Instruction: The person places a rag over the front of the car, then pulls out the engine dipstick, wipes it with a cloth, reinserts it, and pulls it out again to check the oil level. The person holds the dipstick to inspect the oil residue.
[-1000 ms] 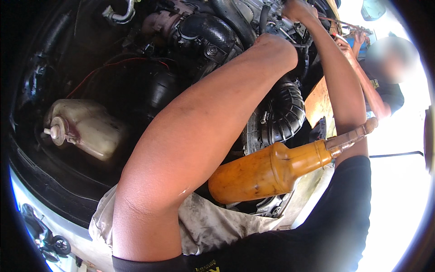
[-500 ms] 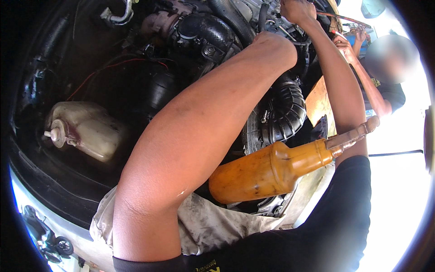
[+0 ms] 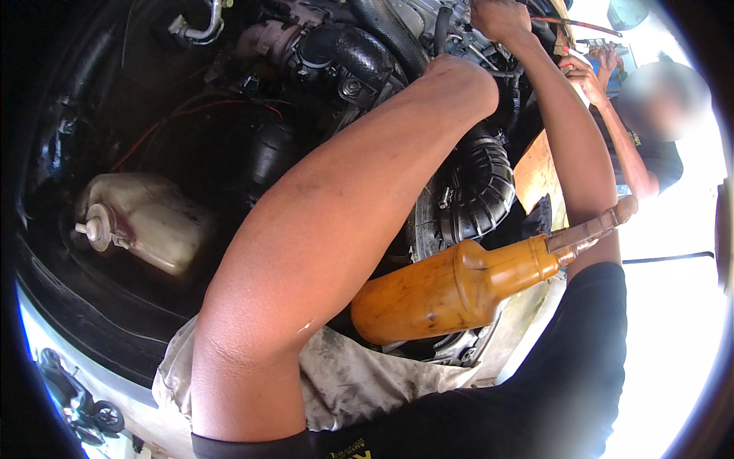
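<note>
Both my arms reach into a car's engine bay. My left hand (image 3: 463, 79) is bent down at the wrist among the engine parts, and its fingers are hidden. Beside it, at the top edge, my right hand (image 3: 501, 17) is closed with curled fingers over the engine (image 3: 459, 40). Whatever it grips is out of sight. Below the hands curves a black ribbed air intake hose (image 3: 482, 187). A stained orange-yellow plastic bottle (image 3: 428, 298) with a brownish lever-like top lies tilted between my forearms, untouched by either hand.
A yellowed fluid reservoir (image 3: 145, 222) sits at left. A dirty grey cloth (image 3: 367, 375) covers the near edge. Across the bay at right, another person's hand (image 3: 585, 80) holds a slim white thing with a red tip. A motorcycle (image 3: 76, 398) stands beyond the lower left.
The other person's hand has shifted slightly, and the white thing in it is now turned more upright. My own hands and arms have barely moved.
</note>
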A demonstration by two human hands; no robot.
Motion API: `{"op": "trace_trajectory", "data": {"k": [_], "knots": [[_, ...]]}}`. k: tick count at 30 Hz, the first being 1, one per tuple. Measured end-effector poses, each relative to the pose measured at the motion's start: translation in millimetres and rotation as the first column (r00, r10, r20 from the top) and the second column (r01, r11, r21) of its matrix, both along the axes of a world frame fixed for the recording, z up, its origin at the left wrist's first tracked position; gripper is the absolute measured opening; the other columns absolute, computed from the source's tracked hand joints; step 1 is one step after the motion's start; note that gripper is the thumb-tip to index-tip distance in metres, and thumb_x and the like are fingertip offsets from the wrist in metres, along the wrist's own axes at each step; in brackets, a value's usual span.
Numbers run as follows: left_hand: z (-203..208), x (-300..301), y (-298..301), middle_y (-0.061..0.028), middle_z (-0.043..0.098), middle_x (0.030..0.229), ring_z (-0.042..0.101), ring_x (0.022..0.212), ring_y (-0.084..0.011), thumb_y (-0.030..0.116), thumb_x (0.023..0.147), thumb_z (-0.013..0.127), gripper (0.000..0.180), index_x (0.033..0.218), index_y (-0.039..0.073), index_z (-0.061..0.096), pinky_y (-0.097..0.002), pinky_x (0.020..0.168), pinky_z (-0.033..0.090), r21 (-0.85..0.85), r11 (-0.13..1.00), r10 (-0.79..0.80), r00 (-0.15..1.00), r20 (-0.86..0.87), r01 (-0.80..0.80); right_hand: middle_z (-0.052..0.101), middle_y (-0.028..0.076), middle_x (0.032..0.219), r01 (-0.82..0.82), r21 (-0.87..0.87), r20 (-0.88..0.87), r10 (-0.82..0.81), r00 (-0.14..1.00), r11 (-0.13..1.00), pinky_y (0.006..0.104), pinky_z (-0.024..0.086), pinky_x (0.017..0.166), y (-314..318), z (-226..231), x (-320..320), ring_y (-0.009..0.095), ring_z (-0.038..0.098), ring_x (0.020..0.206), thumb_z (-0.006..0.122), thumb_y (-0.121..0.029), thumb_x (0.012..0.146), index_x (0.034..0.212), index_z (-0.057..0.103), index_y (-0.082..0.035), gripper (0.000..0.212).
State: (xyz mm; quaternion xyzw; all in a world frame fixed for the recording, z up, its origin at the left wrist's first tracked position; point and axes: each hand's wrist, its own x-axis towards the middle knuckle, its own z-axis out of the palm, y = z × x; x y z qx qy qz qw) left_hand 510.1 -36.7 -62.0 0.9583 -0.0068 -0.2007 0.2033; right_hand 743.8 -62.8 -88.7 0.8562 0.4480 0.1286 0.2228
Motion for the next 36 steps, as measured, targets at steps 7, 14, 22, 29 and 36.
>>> {"op": "trace_trajectory", "data": {"k": [7,14,22,29,36], "knots": [[14.4,-9.5,6.3,-0.0129,0.076,0.119,0.073,0.111,-0.0346,0.006,0.080,0.076,0.033,0.113,0.010,0.081,-0.0463,0.090,0.059,0.057,0.997,-0.050,0.999,0.005,0.050,0.073,0.030,0.103,-0.054,0.042,-0.005,0.054,0.999,0.998,0.0513,0.056,0.090,-19.1,25.9,-38.3,0.040,0.073,0.101,0.052,-0.011,0.099,0.107,0.067,0.010,0.028],[2.5,-8.4,4.2,-0.0129,0.076,0.120,0.073,0.110,-0.0343,0.006,0.081,0.076,0.034,0.115,0.008,0.079,-0.0474,0.089,0.060,0.051,0.999,-0.006,1.000,0.000,0.006,0.070,0.026,0.089,-0.179,-0.120,0.167,0.198,0.966,0.977,0.0534,0.054,0.076,-2.7,-1.8,-7.8,0.041,0.071,0.085,0.052,-0.014,0.100,0.109,0.068,0.003,0.025],[7.4,-3.9,-4.5,-0.0132,0.076,0.120,0.073,0.110,-0.0353,0.007,0.083,0.076,0.034,0.117,0.007,0.079,-0.0472,0.088,0.060,0.137,0.983,-0.121,0.992,-0.016,0.122,0.070,0.019,0.092,-0.518,-0.015,0.072,0.518,0.852,0.855,0.0489,0.051,0.086,-70.9,8.5,15.3,0.034,0.069,0.092,0.051,-0.014,0.096,0.118,0.072,-0.016,0.030],[-3.1,0.0,-9.8,-0.0140,0.075,0.121,0.073,0.110,-0.0353,0.006,0.083,0.075,0.033,0.116,0.007,0.079,-0.0463,0.089,0.060,0.064,0.993,-0.102,0.991,0.087,0.097,0.066,0.010,0.084,-0.750,-0.004,-0.082,0.747,0.659,0.661,0.0445,0.047,0.082,-64.9,-0.3,73.0,0.030,0.066,0.088,0.053,-0.015,0.093,0.093,0.072,-0.015,0.019],[2.4,-1.3,-10.1,-0.0151,0.075,0.120,0.073,0.109,-0.0365,0.005,0.082,0.075,0.032,0.114,0.006,0.079,-0.0483,0.090,0.060,0.065,0.997,-0.042,0.999,0.033,0.040,0.060,0.008,0.071,-0.688,-0.136,0.075,0.700,0.710,0.713,0.0493,0.047,0.066,-54.9,-14.3,72.1,0.032,0.061,0.068,0.058,-0.018,0.088,0.077,0.063,-0.012,0.014]]}}
